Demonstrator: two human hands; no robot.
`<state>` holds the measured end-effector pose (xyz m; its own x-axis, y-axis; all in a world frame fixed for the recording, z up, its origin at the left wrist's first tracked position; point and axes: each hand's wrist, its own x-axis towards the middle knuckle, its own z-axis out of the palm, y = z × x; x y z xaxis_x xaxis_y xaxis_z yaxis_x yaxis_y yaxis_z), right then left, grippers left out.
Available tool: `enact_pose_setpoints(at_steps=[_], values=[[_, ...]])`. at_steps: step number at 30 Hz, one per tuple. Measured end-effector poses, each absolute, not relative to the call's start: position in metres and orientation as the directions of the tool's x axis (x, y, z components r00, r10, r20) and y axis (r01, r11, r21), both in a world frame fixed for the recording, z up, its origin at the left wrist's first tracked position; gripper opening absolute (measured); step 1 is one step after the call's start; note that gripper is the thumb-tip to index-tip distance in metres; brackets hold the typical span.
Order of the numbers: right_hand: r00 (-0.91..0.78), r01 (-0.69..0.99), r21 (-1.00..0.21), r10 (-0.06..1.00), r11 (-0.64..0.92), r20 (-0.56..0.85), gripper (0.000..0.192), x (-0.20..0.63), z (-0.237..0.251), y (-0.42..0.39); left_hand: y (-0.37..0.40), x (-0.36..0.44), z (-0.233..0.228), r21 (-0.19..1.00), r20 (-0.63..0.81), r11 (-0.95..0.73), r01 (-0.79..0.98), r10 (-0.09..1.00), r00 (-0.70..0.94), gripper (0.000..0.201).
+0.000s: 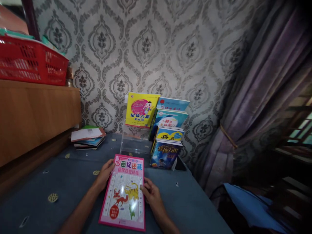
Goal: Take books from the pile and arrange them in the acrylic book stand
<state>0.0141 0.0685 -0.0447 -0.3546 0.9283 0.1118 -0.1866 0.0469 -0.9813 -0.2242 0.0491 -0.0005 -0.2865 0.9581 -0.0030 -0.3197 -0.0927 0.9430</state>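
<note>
A pink-bordered picture book with a fox and a yellow cat on its cover is between my two hands, above the dark blue tablecloth. My left hand grips its left edge near the upper corner, with the fingers partly behind it. At the right edge, my right hand has its thumb on the cover and its fingers curled at the side. Beyond the book stands a clear stepped rack. A yellow workbook leans at its upper left, and several books stand in tiers on its right side.
Against the wall at the left lies a stack of books and papers. A wooden cabinet carries a red plastic basket. A tied purple curtain hangs on the right, with a blue object below it.
</note>
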Motion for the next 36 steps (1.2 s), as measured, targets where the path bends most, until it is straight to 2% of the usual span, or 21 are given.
enact_pose_setpoints(at_steps=[5,10,20,28,36], values=[[-0.357,-0.193,-0.98,0.934,-0.051,0.022,0.058,0.018,-0.029,0.066,0.046,-0.226,0.005,0.931,-0.001,-0.08,-0.357,0.975,-0.222,0.066],[-0.329,-0.209,-0.972,0.944,-0.108,-0.034,0.051,0.018,-0.024,0.069,0.044,-0.227,0.001,0.932,0.042,-0.082,-0.353,0.992,-0.12,0.062],[-0.252,-0.253,-0.965,0.968,-0.065,0.001,0.057,0.016,-0.023,0.077,0.039,-0.226,-0.007,0.945,0.059,-0.004,-0.327,0.985,0.159,0.072],[-0.274,-0.222,-0.974,0.962,-0.045,0.018,0.058,0.021,-0.023,0.079,0.038,-0.23,-0.005,0.966,0.052,0.004,-0.258,0.976,0.211,0.07],[-0.293,-0.221,-0.974,0.95,0.047,0.112,0.061,0.024,-0.015,0.072,0.032,-0.217,0.009,0.974,0.073,-0.045,-0.223,0.99,0.118,0.068]])
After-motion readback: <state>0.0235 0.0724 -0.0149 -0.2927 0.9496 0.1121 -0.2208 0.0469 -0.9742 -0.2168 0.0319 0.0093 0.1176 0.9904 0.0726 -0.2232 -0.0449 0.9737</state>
